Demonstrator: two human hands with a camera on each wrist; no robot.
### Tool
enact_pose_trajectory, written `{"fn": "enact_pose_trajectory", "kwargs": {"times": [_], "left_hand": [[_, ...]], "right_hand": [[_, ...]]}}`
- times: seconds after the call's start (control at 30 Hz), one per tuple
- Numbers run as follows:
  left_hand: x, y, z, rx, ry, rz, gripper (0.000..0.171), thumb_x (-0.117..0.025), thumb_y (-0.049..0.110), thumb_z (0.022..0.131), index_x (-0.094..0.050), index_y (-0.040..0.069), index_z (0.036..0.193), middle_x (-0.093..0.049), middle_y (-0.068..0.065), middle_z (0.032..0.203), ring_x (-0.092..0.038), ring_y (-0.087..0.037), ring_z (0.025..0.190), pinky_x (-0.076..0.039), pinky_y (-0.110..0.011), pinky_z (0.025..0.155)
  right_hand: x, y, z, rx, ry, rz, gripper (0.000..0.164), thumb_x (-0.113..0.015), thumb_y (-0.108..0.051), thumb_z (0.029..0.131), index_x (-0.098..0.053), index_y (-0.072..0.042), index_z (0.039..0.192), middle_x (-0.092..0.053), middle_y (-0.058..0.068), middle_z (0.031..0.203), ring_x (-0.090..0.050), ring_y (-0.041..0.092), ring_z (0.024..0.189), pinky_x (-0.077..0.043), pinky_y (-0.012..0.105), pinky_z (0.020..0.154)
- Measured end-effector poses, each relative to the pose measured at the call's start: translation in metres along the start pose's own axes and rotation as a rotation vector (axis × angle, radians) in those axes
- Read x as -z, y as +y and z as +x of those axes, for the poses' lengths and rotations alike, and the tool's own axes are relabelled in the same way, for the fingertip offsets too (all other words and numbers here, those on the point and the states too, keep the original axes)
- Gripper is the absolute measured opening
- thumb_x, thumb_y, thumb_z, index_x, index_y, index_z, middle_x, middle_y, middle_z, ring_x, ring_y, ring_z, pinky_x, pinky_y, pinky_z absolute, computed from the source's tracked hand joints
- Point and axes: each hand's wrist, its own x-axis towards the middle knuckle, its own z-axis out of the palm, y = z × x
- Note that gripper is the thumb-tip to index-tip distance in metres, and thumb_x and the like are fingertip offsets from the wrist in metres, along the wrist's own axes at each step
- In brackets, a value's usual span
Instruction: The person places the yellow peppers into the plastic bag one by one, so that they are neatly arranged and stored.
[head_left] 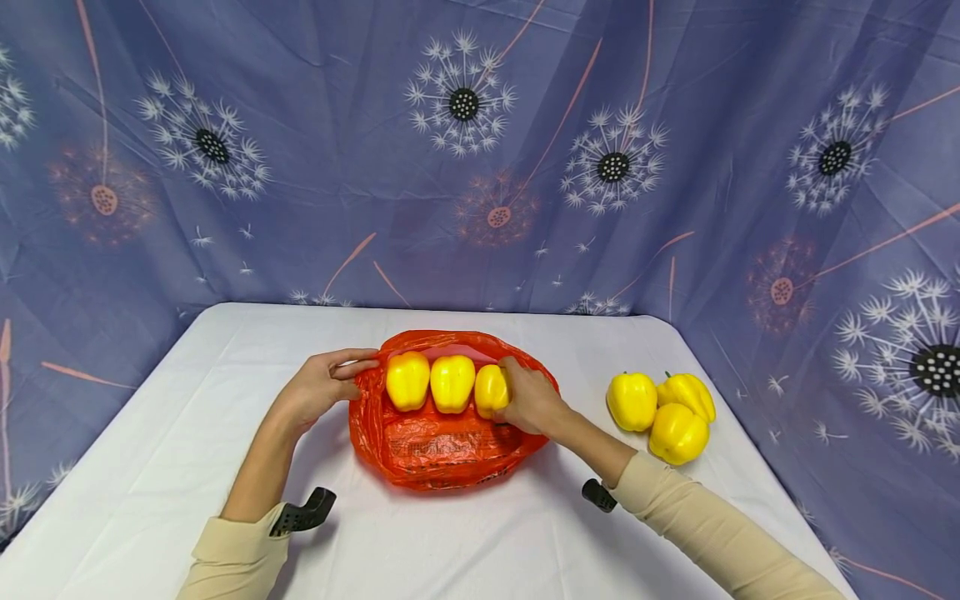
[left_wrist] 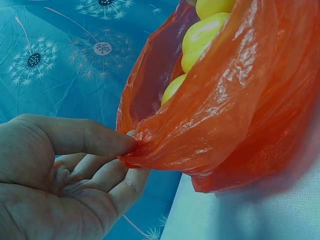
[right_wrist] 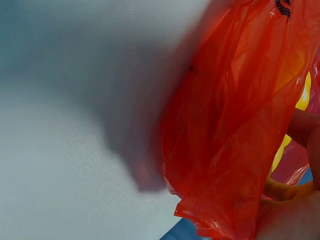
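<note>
A red plastic bag [head_left: 457, 454] lies on the table with its mouth spread wide. Three yellow bell peppers sit in a row inside it: a left one [head_left: 407, 381], a middle one [head_left: 452, 384] and a right one [head_left: 491, 391]. My left hand [head_left: 318, 387] pinches the bag's left rim between thumb and fingers, which the left wrist view shows closely. Reaching in over the right rim, my right hand [head_left: 531, 398] grips the right pepper. In the right wrist view the bag's side hides most of that pepper and part of the hand.
Three more yellow bell peppers [head_left: 678, 433] are grouped on the table's right side. A white cloth covers the table [head_left: 450, 550]. Behind it hangs a blue curtain [head_left: 337, 167] with dandelion prints. Black wrist mounts [head_left: 303, 512] stick out from the sleeves.
</note>
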Motion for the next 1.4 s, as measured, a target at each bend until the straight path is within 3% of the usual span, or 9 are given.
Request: {"fn": "enact_pose_trajectory", "kwargs": {"times": [0.53,0.73,1.17,1.4], "left_hand": [[-0.0005,-0.0010,0.0003,0.006,0.000,-0.006,0.070,-0.054,-0.012,0.080,-0.049,0.001,0.149,-0.058,-0.022,0.144,-0.045,-0.033,0.143,-0.051,-0.022,0.078],[0.0001,-0.0006,-0.0008,0.001,0.004,-0.005,0.069,-0.054,-0.012,0.081,-0.049,0.001,0.148,-0.057,-0.022,0.144,-0.046,-0.033,0.142,-0.051,-0.022,0.078],[-0.0003,-0.0024,-0.0003,0.001,0.013,-0.002,0.069,-0.054,-0.012,0.081,-0.049,0.000,0.148,-0.058,-0.023,0.143,-0.048,-0.034,0.140,-0.052,-0.022,0.079],[-0.0006,-0.0014,-0.0003,-0.002,0.010,0.003,0.068,-0.054,-0.011,0.081,-0.049,0.000,0.148,-0.058,-0.022,0.143,-0.046,-0.035,0.142,-0.051,-0.021,0.080]], "right_hand": [[0.0094,-0.0006,-0.0060,0.017,-0.031,-0.051,0.073,-0.082,-0.035,0.083,-0.049,-0.014,0.145,-0.067,0.013,0.127,-0.056,0.040,0.124,-0.045,0.056,0.104],[0.0078,0.0005,-0.0048,0.022,-0.024,-0.049,0.070,-0.077,-0.039,0.087,-0.049,-0.014,0.146,-0.067,0.013,0.124,-0.057,0.038,0.120,-0.048,0.054,0.099],[0.0055,-0.0017,-0.0017,0.009,-0.034,-0.036,0.063,-0.074,-0.026,0.090,-0.048,-0.014,0.146,-0.068,0.014,0.120,-0.060,0.040,0.117,-0.048,0.054,0.100],[0.0044,-0.0017,0.0008,0.004,-0.026,-0.046,0.063,-0.073,-0.027,0.091,-0.047,-0.013,0.147,-0.068,0.016,0.119,-0.060,0.038,0.115,-0.049,0.053,0.099]]}}
